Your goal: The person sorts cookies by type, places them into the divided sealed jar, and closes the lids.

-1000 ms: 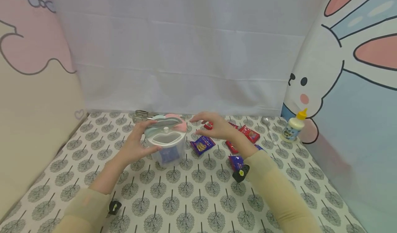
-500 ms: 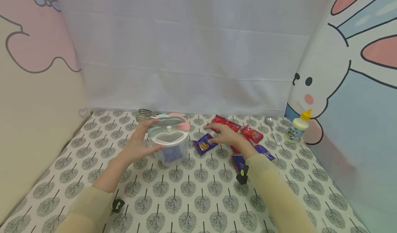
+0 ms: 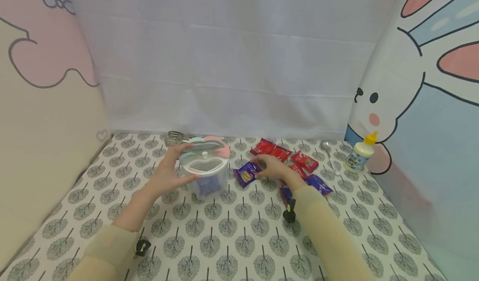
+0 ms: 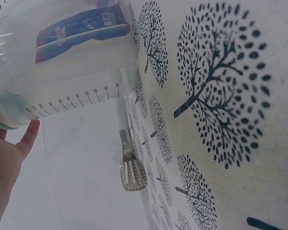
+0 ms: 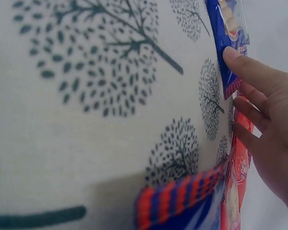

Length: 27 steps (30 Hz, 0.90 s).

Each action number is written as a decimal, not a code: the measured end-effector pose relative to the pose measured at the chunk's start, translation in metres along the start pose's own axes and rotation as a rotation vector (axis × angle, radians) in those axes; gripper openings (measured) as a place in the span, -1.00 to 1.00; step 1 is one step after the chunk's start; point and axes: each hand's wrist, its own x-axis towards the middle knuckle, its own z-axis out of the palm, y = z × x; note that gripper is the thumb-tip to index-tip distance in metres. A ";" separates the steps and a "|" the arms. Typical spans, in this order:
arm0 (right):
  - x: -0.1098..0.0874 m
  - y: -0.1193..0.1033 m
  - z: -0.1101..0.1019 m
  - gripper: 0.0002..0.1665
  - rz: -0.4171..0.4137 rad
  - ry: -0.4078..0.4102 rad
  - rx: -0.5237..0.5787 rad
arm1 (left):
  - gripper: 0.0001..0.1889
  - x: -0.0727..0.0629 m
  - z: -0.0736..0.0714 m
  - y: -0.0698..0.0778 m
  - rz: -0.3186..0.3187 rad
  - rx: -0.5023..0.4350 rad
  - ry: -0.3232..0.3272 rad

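My left hand holds a clear plastic storage container, thumb on the near side of its lid, fingers at the back. Its round lid is pastel green, pink and white, with openings round a central knob. A blue snack packet shows through the container's wall, which carries printed measuring marks. To the right, my right hand pinches the corner of a blue snack packet lying on the cloth. The thumb lies on that packet in the right wrist view; the other fingers are curled behind its edge, partly hidden.
Several red snack packets and other blue packets lie around and beyond my right forearm. A spoon and a yellow-capped squeeze bottle are at the right. A slotted spatula lies behind the container.
My right hand has moved from beside the container, rightward and down, to the blue snack packet, and its fingers have closed in. The left hand keeps its hold on the container.
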 end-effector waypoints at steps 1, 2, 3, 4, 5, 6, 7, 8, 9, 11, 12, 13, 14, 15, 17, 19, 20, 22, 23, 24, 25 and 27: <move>0.000 -0.001 0.000 -0.42 0.004 0.011 0.006 | -0.02 0.000 0.000 0.000 0.001 0.003 -0.001; 0.000 -0.002 -0.001 -0.46 0.006 0.025 0.011 | -0.03 0.001 -0.001 0.000 0.002 0.005 -0.002; 0.000 -0.003 -0.002 -0.50 0.005 0.034 0.023 | -0.03 0.001 -0.001 0.000 0.000 0.010 -0.003; 0.000 -0.005 -0.003 -0.53 0.001 0.041 0.030 | -0.02 0.001 -0.001 0.000 -0.002 0.016 -0.004; -0.001 -0.006 -0.003 -0.56 -0.004 0.046 0.035 | -0.02 0.001 -0.001 0.000 -0.004 0.019 -0.005; -0.001 -0.007 -0.004 -0.59 -0.013 0.050 0.044 | -0.02 0.001 -0.001 0.001 -0.006 0.024 -0.006; -0.001 -0.008 -0.005 -0.60 -0.022 0.054 0.050 | -0.02 0.001 -0.002 0.001 -0.009 0.023 -0.006; -0.002 -0.009 -0.005 -0.62 -0.032 0.059 0.063 | -0.02 0.001 -0.002 0.001 -0.012 0.021 -0.007; -0.003 -0.011 -0.007 -0.63 -0.042 0.061 0.081 | -0.02 0.001 -0.002 0.001 -0.015 0.020 -0.007; -0.006 -0.014 -0.010 -0.66 -0.063 0.064 0.109 | -0.02 0.001 -0.002 0.002 -0.019 0.012 -0.008; -0.007 -0.017 -0.012 -0.67 -0.067 0.064 0.120 | -0.02 0.001 -0.002 0.002 -0.022 0.007 -0.009; -0.009 -0.020 -0.014 -0.68 -0.067 0.063 0.129 | -0.02 0.000 -0.002 0.003 -0.024 0.002 -0.008; -0.011 -0.022 -0.017 -0.69 -0.074 0.061 0.130 | -0.02 0.000 -0.002 0.003 -0.026 0.001 -0.008; -0.013 -0.025 -0.020 -0.69 -0.087 0.058 0.121 | -0.02 0.000 -0.002 0.003 -0.026 0.002 -0.007; -0.017 -0.032 -0.027 -0.68 -0.101 0.059 0.096 | -0.02 0.000 -0.002 0.003 -0.025 0.002 -0.007; -0.021 -0.038 -0.033 -0.68 -0.113 0.066 0.066 | -0.02 0.000 -0.002 0.002 -0.023 0.003 -0.008; -0.023 -0.041 -0.037 -0.68 -0.128 0.073 0.053 | -0.02 0.000 -0.002 0.002 -0.023 0.004 -0.007; -0.026 -0.048 -0.044 -0.69 -0.148 0.086 0.032 | -0.02 0.000 -0.001 0.002 -0.025 0.004 -0.009; -0.027 -0.051 -0.047 -0.70 -0.168 0.097 0.021 | -0.02 0.001 -0.001 0.002 -0.027 0.004 -0.010; -0.028 -0.053 -0.051 -0.72 -0.200 0.110 0.008 | -0.02 0.001 -0.001 0.002 -0.030 0.004 -0.010; -0.030 -0.057 -0.055 -0.73 -0.220 0.120 0.007 | -0.02 0.001 -0.002 0.002 -0.034 0.005 -0.010; -0.032 -0.066 -0.062 -0.75 -0.245 0.138 0.002 | -0.02 0.001 -0.002 0.003 -0.037 0.003 -0.011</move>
